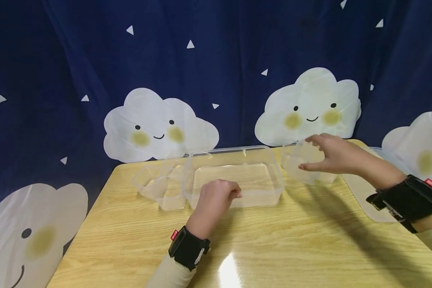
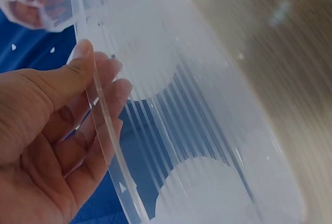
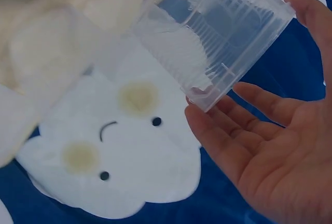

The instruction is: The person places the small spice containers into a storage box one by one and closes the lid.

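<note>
A large clear plastic box (image 1: 234, 197) stands at the middle of the table. My left hand (image 1: 219, 194) pinches its near rim, thumb on the outside and fingers inside, as the left wrist view shows with the hand (image 2: 62, 115) at the box's rim (image 2: 106, 125). To the right of it, my right hand (image 1: 331, 156) grips a small clear plastic container (image 1: 297, 162). In the right wrist view, the thumb is at one corner of this small container (image 3: 223, 37) and the fingertips (image 3: 197, 120) are at the opposite edge.
More clear containers (image 1: 162, 184) stand close to the left of the large box. A pale translucent flat sheet or lid (image 1: 367, 196) lies at the table's right edge. Behind the wooden table (image 1: 129, 232) hangs a dark blue curtain (image 1: 230, 80) with white clouds.
</note>
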The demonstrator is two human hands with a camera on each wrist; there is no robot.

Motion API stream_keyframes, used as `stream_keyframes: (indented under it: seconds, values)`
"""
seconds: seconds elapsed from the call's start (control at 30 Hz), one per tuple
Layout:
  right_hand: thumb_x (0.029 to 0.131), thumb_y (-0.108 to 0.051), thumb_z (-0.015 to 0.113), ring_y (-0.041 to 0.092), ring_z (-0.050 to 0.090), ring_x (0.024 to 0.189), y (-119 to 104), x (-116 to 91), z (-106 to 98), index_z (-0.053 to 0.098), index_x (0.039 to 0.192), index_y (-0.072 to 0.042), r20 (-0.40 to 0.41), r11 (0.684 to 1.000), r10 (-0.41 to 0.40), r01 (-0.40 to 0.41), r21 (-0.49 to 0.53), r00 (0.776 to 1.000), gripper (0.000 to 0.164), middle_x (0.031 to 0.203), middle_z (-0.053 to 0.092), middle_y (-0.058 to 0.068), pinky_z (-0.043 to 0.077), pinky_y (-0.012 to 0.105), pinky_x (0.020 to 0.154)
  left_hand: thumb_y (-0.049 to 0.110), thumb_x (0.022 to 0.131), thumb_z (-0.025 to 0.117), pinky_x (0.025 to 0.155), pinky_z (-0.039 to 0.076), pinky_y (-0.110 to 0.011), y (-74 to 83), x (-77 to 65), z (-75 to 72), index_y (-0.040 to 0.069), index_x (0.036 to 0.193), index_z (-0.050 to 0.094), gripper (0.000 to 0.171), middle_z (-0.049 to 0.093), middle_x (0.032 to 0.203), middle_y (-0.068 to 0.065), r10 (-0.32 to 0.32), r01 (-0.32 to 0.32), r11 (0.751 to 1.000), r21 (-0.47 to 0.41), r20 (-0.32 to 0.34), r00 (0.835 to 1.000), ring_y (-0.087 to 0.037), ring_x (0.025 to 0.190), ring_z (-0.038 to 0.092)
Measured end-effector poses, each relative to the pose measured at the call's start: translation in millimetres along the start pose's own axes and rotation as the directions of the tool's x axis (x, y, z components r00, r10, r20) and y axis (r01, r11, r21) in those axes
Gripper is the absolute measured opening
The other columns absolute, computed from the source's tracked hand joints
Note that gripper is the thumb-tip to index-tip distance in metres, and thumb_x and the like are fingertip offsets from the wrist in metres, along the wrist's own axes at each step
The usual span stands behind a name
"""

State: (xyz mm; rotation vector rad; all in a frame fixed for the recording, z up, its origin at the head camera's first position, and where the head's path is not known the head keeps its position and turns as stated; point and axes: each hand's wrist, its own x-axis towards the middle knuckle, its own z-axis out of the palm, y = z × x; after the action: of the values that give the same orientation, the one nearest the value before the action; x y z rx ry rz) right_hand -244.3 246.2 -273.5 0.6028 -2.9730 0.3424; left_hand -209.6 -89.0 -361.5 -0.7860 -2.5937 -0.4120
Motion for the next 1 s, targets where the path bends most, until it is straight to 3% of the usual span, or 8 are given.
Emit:
stream_keyframes:
  seconds: [0.23,0.57,0.77,1.0]
  values:
    - [0.082,-0.046,0.083,0.044,0.062,0.114,-14.3,24.5,-16.8,0.052,0.139,0.008,-0.052,0.998,-0.058,0.060,0.021,0.997,0.085,0.132,0.058,0.029,0.053,0.057,0.090,0.029,0.089,0.077,0.061,0.055,-0.027,-5.0,2.6,0.5,0.021,0.090,0.082,0.009,0.077,0.085,0.007,-0.003,0.004,0.999,-0.053,0.033,0.999,-0.012,0.076,0.072]
    - [0.080,-0.037,0.086,0.042,0.062,0.115,-37.8,59.2,-1.0,0.051,0.138,0.009,-0.063,0.980,-0.186,0.189,0.053,0.981,0.082,0.132,0.058,0.028,0.052,0.055,0.093,0.028,0.090,0.077,0.060,0.055,-0.030,-5.1,2.3,1.5,0.021,0.090,0.082,0.009,0.077,0.086,0.008,-0.002,0.007,0.997,-0.075,0.066,0.998,-0.013,0.078,0.073]
    - [0.081,-0.035,0.084,0.041,0.059,0.118,-52.3,78.8,15.4,0.051,0.138,0.008,-0.005,0.969,-0.242,0.242,0.055,0.970,0.079,0.129,0.058,0.025,0.050,0.053,0.098,0.029,0.090,0.076,0.061,0.054,-0.030,-4.9,1.5,0.0,0.021,0.091,0.082,0.010,0.077,0.087,0.008,-0.021,0.029,0.995,-0.097,0.085,0.996,-0.012,0.079,0.072]
    - [0.085,-0.030,0.081,0.042,0.057,0.123,-56.4,94.1,37.1,0.047,0.141,0.011,0.140,0.957,-0.288,0.283,0.054,0.947,0.077,0.137,0.054,0.028,0.047,0.053,0.103,0.027,0.090,0.077,0.058,0.051,-0.027,-5.2,3.6,0.4,0.020,0.092,0.083,0.010,0.077,0.086,0.008,-0.030,0.041,0.991,-0.126,0.093,0.995,-0.011,0.075,0.071]
